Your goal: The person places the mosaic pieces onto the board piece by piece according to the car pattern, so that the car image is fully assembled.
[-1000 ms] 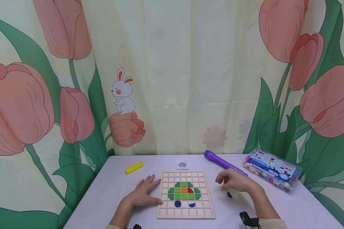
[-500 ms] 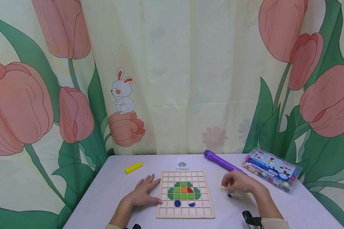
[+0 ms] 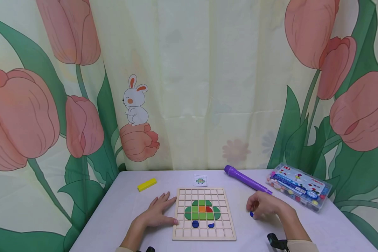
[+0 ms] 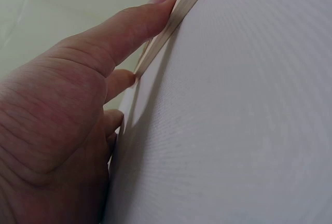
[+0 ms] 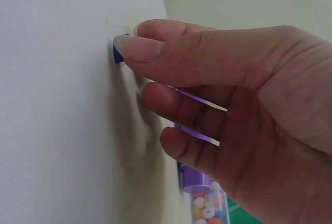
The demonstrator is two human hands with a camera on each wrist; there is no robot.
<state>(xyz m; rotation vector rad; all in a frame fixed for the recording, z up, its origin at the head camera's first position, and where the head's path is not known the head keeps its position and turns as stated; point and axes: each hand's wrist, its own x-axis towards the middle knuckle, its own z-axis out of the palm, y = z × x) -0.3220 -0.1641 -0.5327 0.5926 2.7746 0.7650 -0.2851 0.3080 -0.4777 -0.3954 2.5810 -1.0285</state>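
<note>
Since a second ago the right hand has dropped from a raised hover to the bench and drawn back a little toward the person; the small blue piece that lay loose just under it is now caught at its fingertips. Right wrist view confirms: thumb and forefinger pinch the blue piece against the bench surface, other fingers curled loosely below. Blue piece sits on the bench to the right of the wooden grid board, apart from it, not in any cell. Left hand unchanged, lying flat on the bench at the board's left edge, fingers straight and spread, holding nothing; left wrist view shows the thumb laid along the board's wooden rim. Board carries a green block figure in its middle cells, with an orange square and a red piece at the centre, and two blue pieces in the row beneath it. Small pattern card lies just beyond the board's far edge. Yellow block sits well off to the far left. Purple pen-like tube lies aslant beyond the right hand, near it. Clear plastic box of coloured beads stands at the far right of the bench. Tulip-print curtain hangs behind.
</note>
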